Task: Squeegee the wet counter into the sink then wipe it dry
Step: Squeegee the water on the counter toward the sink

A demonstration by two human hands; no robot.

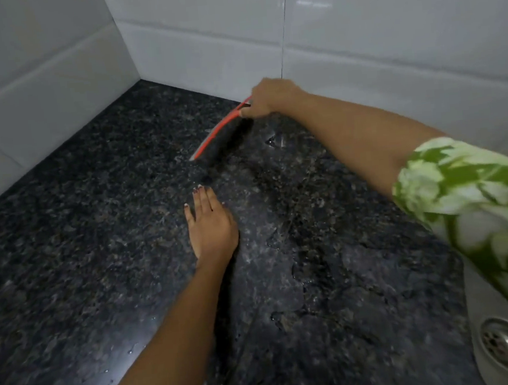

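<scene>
A dark speckled granite counter [98, 252] fills the view, with water patches and droplets in its middle and right part. My right hand [269, 99] is shut on a red squeegee [217, 134] near the back wall; the blade slants down to the left and touches the counter. My left hand [211, 223] lies flat on the counter, fingers together, holding nothing. The steel sink [502, 342] with its round drain shows at the bottom right, partly hidden by my green-and-white sleeve [478, 203].
White tiled walls [355, 30] close the counter at the back and on the left, meeting in a corner at upper left. The counter's left part looks drier, with a few droplets near the front.
</scene>
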